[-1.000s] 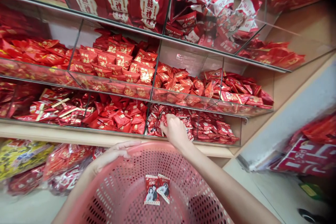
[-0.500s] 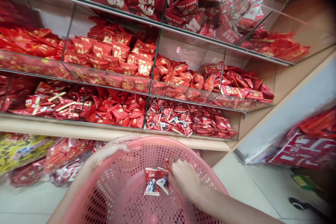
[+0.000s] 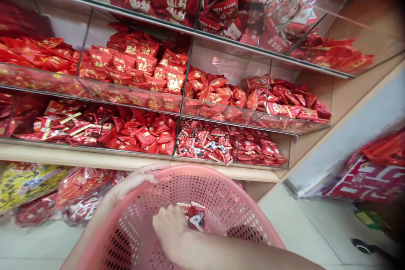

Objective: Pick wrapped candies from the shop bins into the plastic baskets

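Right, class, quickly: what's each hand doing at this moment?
Left hand: holding the pink basket at its rim.
Right hand: curled inside the basket; whether it holds anything cannot be told.

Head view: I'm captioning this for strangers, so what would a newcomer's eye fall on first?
First, the pink basket in the lower middle, with the right hand curled inside it beside small packets and the left hand at its upper-left rim. Behind it, rows of red packets lie across the shelves. At lower left, beneath them, a yellow bag stands out against all that red.
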Demonstrator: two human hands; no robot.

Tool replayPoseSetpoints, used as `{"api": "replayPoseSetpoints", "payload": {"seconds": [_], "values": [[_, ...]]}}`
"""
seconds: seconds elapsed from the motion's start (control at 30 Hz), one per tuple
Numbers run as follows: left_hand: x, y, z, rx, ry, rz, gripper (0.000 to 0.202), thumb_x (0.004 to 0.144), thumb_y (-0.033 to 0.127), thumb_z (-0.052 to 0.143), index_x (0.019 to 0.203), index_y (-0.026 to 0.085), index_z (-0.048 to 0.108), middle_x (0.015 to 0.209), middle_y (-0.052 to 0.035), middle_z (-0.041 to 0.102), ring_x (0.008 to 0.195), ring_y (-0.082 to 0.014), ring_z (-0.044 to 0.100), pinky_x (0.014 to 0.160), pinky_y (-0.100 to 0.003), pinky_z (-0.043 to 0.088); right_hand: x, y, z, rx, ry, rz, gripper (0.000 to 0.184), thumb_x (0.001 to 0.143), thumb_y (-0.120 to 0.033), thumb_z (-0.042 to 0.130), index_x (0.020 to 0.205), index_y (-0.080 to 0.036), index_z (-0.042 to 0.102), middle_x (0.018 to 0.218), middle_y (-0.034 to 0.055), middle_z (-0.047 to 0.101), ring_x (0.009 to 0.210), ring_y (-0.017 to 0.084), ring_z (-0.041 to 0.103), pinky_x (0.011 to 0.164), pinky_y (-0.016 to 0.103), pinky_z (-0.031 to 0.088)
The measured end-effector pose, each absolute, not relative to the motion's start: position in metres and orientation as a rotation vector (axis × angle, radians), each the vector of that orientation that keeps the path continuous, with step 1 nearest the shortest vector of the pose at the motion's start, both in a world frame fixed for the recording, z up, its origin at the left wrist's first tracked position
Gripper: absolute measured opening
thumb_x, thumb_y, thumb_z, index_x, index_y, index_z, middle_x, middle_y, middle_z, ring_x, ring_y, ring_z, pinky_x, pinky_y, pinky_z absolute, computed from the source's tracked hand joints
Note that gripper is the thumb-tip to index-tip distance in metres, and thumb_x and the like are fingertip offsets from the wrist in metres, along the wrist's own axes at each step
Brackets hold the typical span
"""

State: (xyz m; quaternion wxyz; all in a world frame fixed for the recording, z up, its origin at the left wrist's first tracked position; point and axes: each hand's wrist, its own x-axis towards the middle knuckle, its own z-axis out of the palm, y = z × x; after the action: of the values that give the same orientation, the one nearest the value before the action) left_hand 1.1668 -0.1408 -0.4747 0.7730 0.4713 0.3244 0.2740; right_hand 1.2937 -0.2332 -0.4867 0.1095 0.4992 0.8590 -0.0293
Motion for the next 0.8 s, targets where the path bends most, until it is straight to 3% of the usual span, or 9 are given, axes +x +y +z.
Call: {"api": "replayPoseSetpoints", "payload": {"seconds": [0.27, 0.37, 0.43, 0.5, 0.63, 0.8], "values": [[1.165, -0.139, -0.481, 1.014, 0.687, 0.616, 0.067, 0.06, 0.006, 0.056, 0.125, 0.022, 0.051, 0.114, -0.0051, 0.065, 0.1, -0.0249, 0.06, 0.085, -0.035, 0.047, 1.276, -0.242, -0.512, 1.514, 2.361, -0.015, 0.023, 0.079, -0.003, 0.048, 0.091, -0.009, 0.067, 0.097, 0.0196, 0.065, 0.086, 0.026, 0.064, 0.053, 0.033, 0.052], [1.165, -0.138, -0.481, 1.037, 0.692, 0.622, 0.066, 0.06, 0.006, 0.056, 0.124, 0.021, 0.052, 0.111, -0.0039, 0.066, 0.099, -0.024, 0.061, 0.086, -0.035, 0.046, 1.284, -0.243, -0.493, 1.509, 2.468, -0.092, 0.02, 0.079, -0.009, 0.05, 0.086, -0.011, 0.068, 0.088, 0.016, 0.067, 0.08, 0.026, 0.065, 0.056, 0.036, 0.052], [1.165, -0.138, -0.48, 1.08, 0.692, 0.629, 0.064, 0.06, 0.006, 0.055, 0.122, 0.021, 0.054, 0.108, -0.003, 0.068, 0.098, -0.0232, 0.061, 0.086, -0.033, 0.045, 1.298, -0.238, -0.466, 1.62, 2.602, -0.103, 0.022, 0.083, -0.023, 0.049, 0.089, -0.012, 0.066, 0.079, 0.0145, 0.068, 0.074, 0.026, 0.065, 0.058, 0.037, 0.052], [1.165, -0.138, -0.479, 1.106, 0.679, 0.639, 0.063, 0.059, 0.005, 0.054, 0.12, 0.023, 0.056, 0.113, -0.002, 0.065, 0.102, -0.0235, 0.059, 0.087, -0.033, 0.045, 1.319, -0.223, -0.434, 1.897, 2.717, -0.024, 0.03, 0.086, -0.033, 0.041, 0.094, -0.014, 0.063, 0.077, 0.012, 0.068, 0.07, 0.025, 0.065, 0.059, 0.036, 0.05], [1.166, -0.14, -0.481, 1.074, 0.645, 0.638, 0.058, 0.062, 0.008, 0.057, 0.117, 0.025, 0.058, 0.123, -0.0033, 0.059, 0.113, -0.0272, 0.053, 0.088, -0.038, 0.046, 1.364, -0.176, -0.384, 2.499, 2.763, 0.059, 0.032, 0.088, -0.038, 0.037, 0.081, -0.017, 0.061, 0.07, 0.0059, 0.067, 0.064, 0.017, 0.063, 0.059, 0.024, 0.043], [1.165, -0.139, -0.486, 1.05, 0.676, 0.659, 0.057, 0.06, 0.012, 0.061, 0.115, 0.024, 0.059, 0.128, -0.0053, 0.054, 0.117, -0.0301, 0.048, 0.089, -0.039, 0.046, 1.383, -0.133, -0.375, 2.785, 2.687, -0.303, 0.036, 0.081, -0.047, 0.045, 0.065, -0.018, 0.059, 0.049, 0.0018, 0.061, 0.052, 0.014, 0.06, 0.058, 0.021, 0.042]]}}
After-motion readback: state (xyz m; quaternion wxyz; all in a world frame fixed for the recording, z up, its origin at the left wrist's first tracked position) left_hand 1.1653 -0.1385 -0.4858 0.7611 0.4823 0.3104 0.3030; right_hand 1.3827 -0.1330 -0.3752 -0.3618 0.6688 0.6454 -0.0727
